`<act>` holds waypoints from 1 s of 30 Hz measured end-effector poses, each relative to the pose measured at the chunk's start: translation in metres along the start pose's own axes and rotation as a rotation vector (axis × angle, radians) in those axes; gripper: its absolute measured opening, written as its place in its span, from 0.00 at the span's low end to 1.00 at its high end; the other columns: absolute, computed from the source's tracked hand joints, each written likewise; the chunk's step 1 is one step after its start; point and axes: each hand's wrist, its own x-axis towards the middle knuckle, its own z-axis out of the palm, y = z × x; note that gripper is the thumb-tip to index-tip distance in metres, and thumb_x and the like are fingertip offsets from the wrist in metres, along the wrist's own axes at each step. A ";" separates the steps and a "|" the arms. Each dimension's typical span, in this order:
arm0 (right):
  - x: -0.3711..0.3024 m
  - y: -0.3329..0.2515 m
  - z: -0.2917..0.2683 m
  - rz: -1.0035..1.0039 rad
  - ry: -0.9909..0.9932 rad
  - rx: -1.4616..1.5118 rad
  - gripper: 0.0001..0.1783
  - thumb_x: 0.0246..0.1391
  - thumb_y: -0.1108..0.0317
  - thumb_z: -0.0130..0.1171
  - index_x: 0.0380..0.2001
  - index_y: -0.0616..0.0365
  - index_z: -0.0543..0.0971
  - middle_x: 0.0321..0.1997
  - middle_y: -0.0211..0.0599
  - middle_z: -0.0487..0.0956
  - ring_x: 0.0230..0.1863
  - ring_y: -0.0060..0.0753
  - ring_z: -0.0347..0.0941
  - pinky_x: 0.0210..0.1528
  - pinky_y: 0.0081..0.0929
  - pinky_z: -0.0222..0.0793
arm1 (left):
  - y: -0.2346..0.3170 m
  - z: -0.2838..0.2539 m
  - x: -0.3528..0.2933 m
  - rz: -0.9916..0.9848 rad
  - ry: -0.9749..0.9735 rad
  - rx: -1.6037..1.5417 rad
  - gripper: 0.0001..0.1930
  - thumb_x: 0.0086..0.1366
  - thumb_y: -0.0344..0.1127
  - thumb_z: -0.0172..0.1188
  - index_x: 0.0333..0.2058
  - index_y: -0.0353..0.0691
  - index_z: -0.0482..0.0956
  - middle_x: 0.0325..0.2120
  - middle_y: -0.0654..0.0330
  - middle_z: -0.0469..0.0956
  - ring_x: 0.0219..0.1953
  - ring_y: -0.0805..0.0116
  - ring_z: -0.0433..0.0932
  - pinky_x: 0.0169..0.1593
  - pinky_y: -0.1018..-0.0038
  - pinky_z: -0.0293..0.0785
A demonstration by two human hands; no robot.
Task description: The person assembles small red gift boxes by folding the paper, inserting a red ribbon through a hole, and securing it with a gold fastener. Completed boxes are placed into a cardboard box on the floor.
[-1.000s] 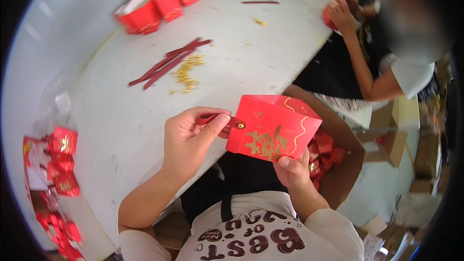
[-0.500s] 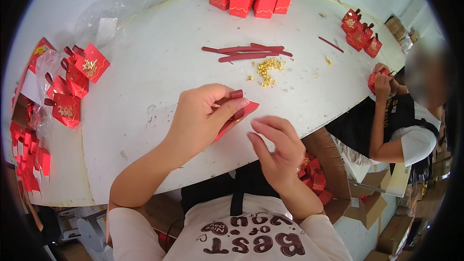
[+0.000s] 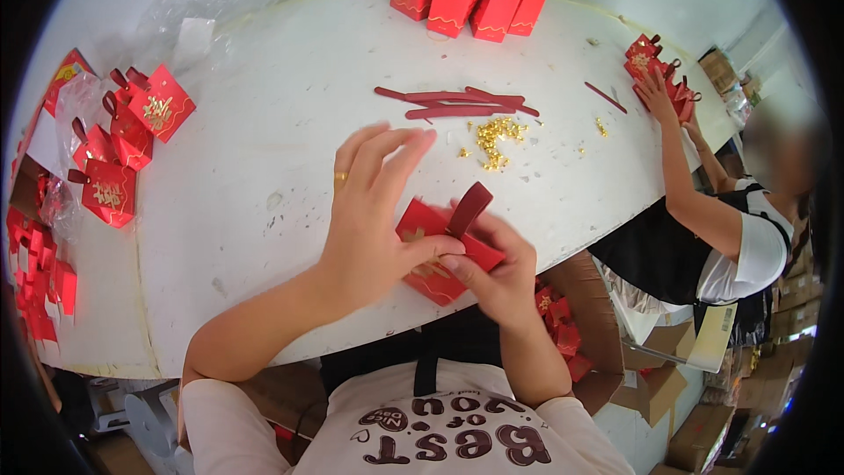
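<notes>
Over the near part of the table I have a small red gift box [image 3: 442,288] with gold print. A dark red strap loop [image 3: 473,208] stands up from its top. My right hand [image 3: 505,286] holds the box from the right side, thumb on the front. My left hand [image 3: 359,233] has its fingers raised and spread, with the thumb against the box near the foot of the loop. Beyond my hands lie small gold fasteners [image 3: 497,142] in a loose heap and several dark red straps [image 3: 466,105].
Red boxes with open tops [image 3: 454,0] stand at the far edge. Looped red boxes [image 3: 132,136] sit at the left, others [image 3: 646,66] at the far right, where a co-worker's hand [image 3: 657,98] reaches. A carton [image 3: 607,339] of red boxes stands below the table's near right edge.
My right hand, empty before, has taken hold of the box. My left hand has loosened its grip and spread its fingers. The co-worker's hands have moved to the boxes at the far right.
</notes>
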 end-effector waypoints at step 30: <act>0.004 -0.004 0.033 0.026 0.525 0.123 0.05 0.51 0.77 0.61 0.32 0.67 0.78 0.37 0.35 0.77 0.29 0.18 0.70 0.32 0.17 0.68 | 0.003 0.030 -0.033 -0.181 -0.017 -0.466 0.19 0.56 0.21 0.57 0.49 0.29 0.72 0.44 0.50 0.75 0.41 0.61 0.78 0.42 0.74 0.75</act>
